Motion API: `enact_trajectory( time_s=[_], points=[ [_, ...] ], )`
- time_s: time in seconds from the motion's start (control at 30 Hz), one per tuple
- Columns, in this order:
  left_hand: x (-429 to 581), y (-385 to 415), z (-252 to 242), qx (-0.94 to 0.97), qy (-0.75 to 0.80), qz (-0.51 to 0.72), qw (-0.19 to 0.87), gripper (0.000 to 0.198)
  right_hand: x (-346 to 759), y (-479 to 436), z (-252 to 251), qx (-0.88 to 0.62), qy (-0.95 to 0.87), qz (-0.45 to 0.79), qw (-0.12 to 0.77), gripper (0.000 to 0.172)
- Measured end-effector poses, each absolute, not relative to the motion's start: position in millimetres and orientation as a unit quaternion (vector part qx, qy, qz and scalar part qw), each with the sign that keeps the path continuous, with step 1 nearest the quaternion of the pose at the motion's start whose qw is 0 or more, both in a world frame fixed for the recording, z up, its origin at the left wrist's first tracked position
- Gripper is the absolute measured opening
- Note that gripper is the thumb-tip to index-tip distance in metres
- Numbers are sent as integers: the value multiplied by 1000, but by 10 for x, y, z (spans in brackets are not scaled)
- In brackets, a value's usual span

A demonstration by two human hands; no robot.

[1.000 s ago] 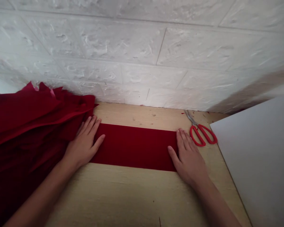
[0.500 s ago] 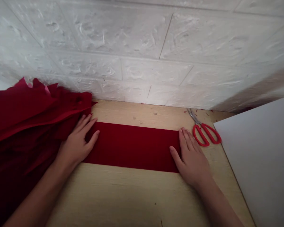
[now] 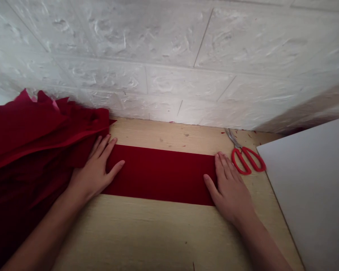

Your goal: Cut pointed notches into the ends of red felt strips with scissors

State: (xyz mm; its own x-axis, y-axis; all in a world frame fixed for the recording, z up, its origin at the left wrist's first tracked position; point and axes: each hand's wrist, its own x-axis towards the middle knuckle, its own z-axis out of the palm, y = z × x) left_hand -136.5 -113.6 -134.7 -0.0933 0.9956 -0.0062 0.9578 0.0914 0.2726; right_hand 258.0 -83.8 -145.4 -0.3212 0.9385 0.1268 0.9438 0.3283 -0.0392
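Observation:
A flat dark red strip of fabric point(image 3: 164, 176) lies across the wooden table. On its left end rests my left hand point(image 3: 97, 171), open, with the fingers stretched and the thumb spread over the cloth. My right hand point(image 3: 230, 188) lies flat on the right end, its thumb apart from the fingers. Scissors with red handles point(image 3: 241, 154) lie just beyond the right fingertips, blades pointing to the wall. Beside my left hand, a heap of red fabric point(image 3: 39, 139) is piled up, and it borders the strip's left end.
A white textured brick-pattern wall point(image 3: 169, 49) stands behind the pale wooden table point(image 3: 147, 233). At the right is a white board or sheet point(image 3: 313, 180) with a straight edge. Small red scraps lie along the wall near the scissors.
My left thumb has spread further over the strip, away from the fingers. My right hand stays on the right end. The view has shifted slightly.

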Motion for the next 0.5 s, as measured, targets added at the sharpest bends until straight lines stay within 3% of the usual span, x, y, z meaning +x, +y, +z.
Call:
enact_trajectory(
  time_s=[0.5],
  points=[
    [-1342, -1136, -1349, 672, 726, 106, 101, 89, 2582, -855, -1438, -572, -817, -31, 60, 72]
  ],
)
